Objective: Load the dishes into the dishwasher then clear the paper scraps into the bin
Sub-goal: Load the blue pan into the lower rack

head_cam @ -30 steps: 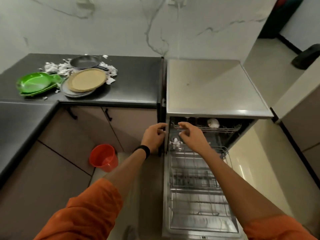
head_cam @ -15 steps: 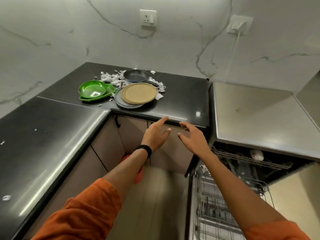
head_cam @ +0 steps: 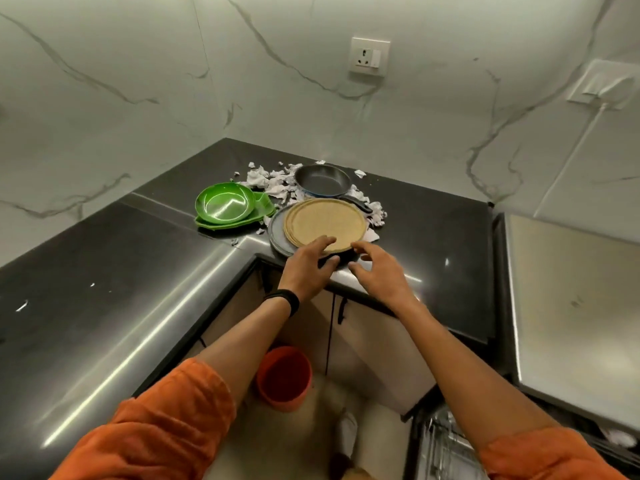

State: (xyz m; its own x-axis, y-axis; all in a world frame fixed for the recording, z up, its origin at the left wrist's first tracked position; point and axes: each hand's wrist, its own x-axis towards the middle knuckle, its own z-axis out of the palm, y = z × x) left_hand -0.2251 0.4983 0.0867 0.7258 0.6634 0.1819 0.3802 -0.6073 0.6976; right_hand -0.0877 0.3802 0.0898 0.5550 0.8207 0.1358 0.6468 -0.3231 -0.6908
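Stack of round tan plates (head_cam: 325,221) on a grey round plate (head_cam: 277,239), centre frame at the near edge of the black counter (head_cam: 433,237), lies straight ahead of me: left hand (head_cam: 306,268) nearer, fingers spread with tips on its near rim, right hand (head_cam: 375,271) spread just beside it, holding nothing.

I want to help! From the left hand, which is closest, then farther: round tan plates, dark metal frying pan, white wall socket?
1. Round tan plates, right by the left hand.
2. Dark metal frying pan, behind the plates.
3. White wall socket, high on the wall.
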